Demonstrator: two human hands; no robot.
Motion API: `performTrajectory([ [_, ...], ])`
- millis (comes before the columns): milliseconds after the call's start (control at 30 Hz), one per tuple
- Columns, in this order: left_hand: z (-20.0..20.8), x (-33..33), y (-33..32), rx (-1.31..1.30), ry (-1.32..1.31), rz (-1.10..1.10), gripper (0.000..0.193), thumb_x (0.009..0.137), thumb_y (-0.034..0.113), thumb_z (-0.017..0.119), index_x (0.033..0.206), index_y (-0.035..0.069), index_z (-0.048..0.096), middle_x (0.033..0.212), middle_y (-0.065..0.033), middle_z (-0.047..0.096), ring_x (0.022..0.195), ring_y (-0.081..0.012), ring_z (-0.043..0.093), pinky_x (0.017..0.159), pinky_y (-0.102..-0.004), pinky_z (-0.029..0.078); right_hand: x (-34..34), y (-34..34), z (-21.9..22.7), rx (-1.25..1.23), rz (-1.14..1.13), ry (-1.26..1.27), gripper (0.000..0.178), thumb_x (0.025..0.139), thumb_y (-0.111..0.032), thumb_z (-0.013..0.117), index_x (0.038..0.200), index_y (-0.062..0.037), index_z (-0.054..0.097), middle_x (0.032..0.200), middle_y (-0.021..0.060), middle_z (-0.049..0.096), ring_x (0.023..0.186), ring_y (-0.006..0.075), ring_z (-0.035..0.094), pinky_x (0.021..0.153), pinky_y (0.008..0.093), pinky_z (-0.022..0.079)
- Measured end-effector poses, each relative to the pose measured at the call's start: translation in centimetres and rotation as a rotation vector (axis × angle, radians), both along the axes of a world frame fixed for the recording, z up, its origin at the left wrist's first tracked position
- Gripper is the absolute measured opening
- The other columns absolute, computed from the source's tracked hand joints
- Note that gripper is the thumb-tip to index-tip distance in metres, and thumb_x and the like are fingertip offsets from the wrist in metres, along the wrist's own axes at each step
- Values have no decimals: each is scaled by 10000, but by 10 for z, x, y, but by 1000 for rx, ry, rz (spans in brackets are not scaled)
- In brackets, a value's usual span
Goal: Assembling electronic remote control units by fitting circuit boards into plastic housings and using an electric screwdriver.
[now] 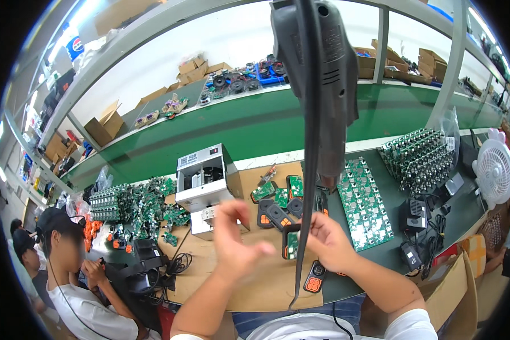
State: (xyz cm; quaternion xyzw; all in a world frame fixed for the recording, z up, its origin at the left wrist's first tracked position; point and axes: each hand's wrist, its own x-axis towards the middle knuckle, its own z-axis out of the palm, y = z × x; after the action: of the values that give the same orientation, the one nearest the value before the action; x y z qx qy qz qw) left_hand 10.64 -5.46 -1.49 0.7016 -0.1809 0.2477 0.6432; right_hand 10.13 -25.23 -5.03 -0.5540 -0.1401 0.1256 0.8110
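Observation:
My left hand [238, 246] is raised above the cardboard work mat, blurred a little, with its fingers and thumb apart and nothing in them. My right hand [331, 245] grips a small black casing with a green circuit board in it [291, 245]; a dark cable in front hides part of the grip. Beyond the hands, several black handheld units with orange buttons [279, 216] and casings with green boards [263, 192] lie close together. Nearer me, one black unit with orange buttons [314, 277] rests below my right hand.
A grey power screwdriver [328, 85] hangs ahead with its cable. A white box-shaped machine [201, 175] stands beyond my left hand, near heaped circuit boards [147, 204]. Board panels [365, 204], a black adapter [412, 215] and a white fan [494, 167] are right. A person [68, 266] sits left.

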Motion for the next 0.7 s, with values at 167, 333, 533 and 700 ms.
performTrajectory([
  [167,136,53,-44,-35,-348,-176,713,754,367,776,1262,20,416,1165,-116,561,1000,-170,561,838,-301,468,7,-5,-1,65,-20,261,176,978,-180,493,1091,-51,451,1006,56,581,928,103,581,823,257,468],
  [333,172,43,-16,-38,250,-736,344,862,318,663,983,18,548,804,-70,606,687,-132,577,631,-279,481,7,-1,2,146,-15,269,179,975,-284,462,983,-113,410,1066,198,608,866,305,659,708,448,542],
  [533,100,43,61,-98,65,-64,261,839,264,713,878,29,604,719,-8,584,619,-80,530,567,-219,425,5,-9,-3,399,130,526,337,968,-403,433,1093,-97,500,920,65,586,675,175,573,589,369,490],
  [700,71,42,64,-167,-14,48,281,875,280,683,895,17,586,699,-29,594,602,-109,560,587,-250,476,0,-2,-5,545,267,675,427,966,-497,379,1105,-110,494,933,74,586,669,184,576,582,393,491],
])
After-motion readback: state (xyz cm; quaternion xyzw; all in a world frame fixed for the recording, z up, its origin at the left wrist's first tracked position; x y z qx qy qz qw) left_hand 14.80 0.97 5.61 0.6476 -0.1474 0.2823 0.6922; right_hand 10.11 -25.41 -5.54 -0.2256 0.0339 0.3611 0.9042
